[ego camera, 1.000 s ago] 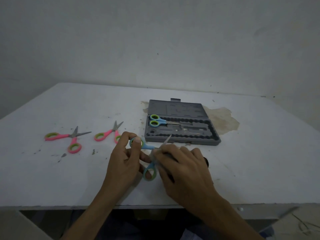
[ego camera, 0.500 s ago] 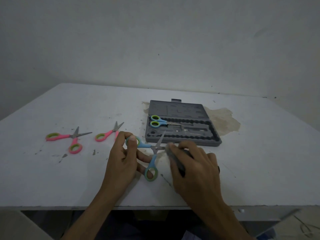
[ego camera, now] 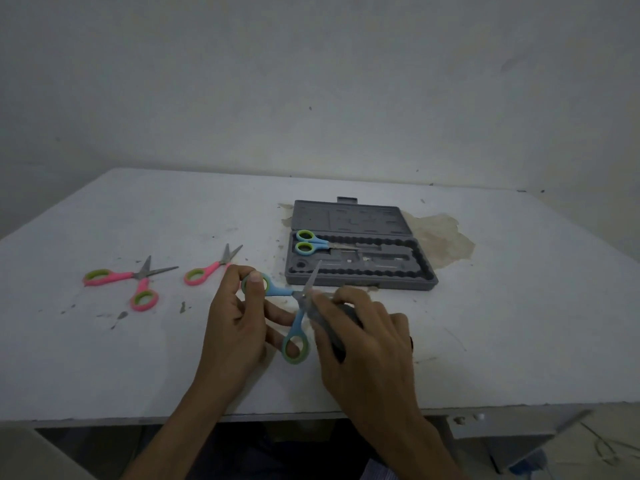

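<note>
Blue scissors: a small pair of blue scissors (ego camera: pixel 278 291), with green-lined plastic loops and grey metal blades, is held low over the white table, near its front edge and just in front of the grey case. The handles are spread wide, one loop to the left and the other towards the person.
Left hand: the left hand (ego camera: pixel 239 323) is closed on the blue scissors. The thumb is laid on the far loop, one finger is passed through the near loop, and the remaining fingers are curled under the handles.
Right hand: the fingers of the right hand (ego camera: pixel 367 344) are wrapped round a dark grey tool (ego camera: pixel 332 327). The tool is blurred and its kind cannot be told. Its front end is brought up against the pivot of the blue scissors.
Blade: one blade is pointed up and away, and its tip is seen against the front of the case. The other blade is hidden by the right hand's fingers.
Case: a grey moulded plastic case (ego camera: pixel 360 281) is laid open and flat, with its lid folded back away from the person.
Second pair: another pair of blue-handled scissors (ego camera: pixel 310 242), closed, is laid in the left end of the case's tray, loops to the left.
Pink pairs: an open pair of pink scissors (ego camera: pixel 136 280) with green-lined loops is laid well to the left. A second pink pair (ego camera: pixel 211 270) is laid just beside the left hand, partly covered by its fingers.
Table: a white table (ego camera: pixel 104 358) carries all of this. A brown stain (ego camera: pixel 440 237) is seen behind and to the right of the case.
</note>
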